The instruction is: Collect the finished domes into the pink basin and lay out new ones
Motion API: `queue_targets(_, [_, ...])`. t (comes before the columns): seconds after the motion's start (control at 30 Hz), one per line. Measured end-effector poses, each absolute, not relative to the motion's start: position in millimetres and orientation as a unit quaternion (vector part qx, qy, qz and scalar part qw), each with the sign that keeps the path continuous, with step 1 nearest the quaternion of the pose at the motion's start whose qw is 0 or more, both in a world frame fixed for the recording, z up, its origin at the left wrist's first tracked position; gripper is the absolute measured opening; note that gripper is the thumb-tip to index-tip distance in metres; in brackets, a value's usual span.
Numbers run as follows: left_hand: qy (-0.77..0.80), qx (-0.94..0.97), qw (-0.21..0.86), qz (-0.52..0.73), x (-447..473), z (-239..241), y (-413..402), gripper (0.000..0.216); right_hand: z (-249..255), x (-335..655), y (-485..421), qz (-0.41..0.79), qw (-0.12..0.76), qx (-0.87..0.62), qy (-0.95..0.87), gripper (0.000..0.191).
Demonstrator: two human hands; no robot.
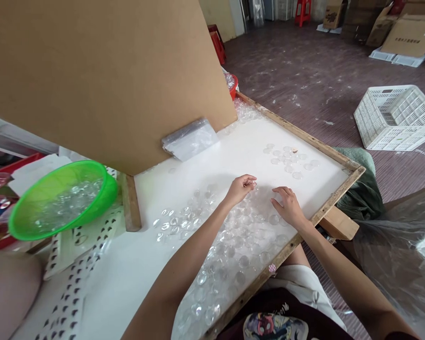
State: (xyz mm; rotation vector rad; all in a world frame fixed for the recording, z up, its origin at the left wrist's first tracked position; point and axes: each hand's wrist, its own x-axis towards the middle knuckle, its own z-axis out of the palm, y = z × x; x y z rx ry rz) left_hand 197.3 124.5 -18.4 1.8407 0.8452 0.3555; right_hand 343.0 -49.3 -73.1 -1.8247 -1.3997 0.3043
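A white work tray [336, 158] with a wooden rim lies in front of me, strewn with several clear glass domes [233, 245]. My left hand [240, 188] hovers over the near pile with its fingers pinched together on one clear dome. My right hand [286, 205] rests on the tray just right of it, fingers curled down and touching the domes, holding nothing I can make out. A smaller separate cluster of domes [290, 160] lies farther back on the tray.
A large brown board [102, 75] stands upright at the tray's back left, with a clear plastic bag [189, 139] against it. A green bowl [62, 198] of domes sits at left. A white crate [398, 118] and cardboard boxes [407, 33] lie on the floor.
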Motion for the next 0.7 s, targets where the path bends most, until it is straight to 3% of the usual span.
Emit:
queue_targets(0.13, [0.340,0.835,0.409,0.139,212.8,-21.5,130.9,0.020,-68.6,341.3,-50.0,0.130,0.392,-0.722,-0.555,0.035])
queue_targets(0.33, [0.294,0.914,0.236,0.152,203.9,-18.7,127.9,0.023,-64.2,339.4,-51.4,0.145,0.369,-0.710,-0.582,0.045])
queue_targets(0.5, [0.190,0.950,0.231,0.086,190.0,-19.0,99.7,0.019,-65.1,340.3,-51.6,0.151,0.371,-0.713,-0.575,0.033])
queue_targets(0.7, [0.186,0.956,0.211,0.087,183.1,-24.7,88.5,0.020,-64.2,341.9,-53.2,0.147,0.409,-0.712,-0.551,0.029])
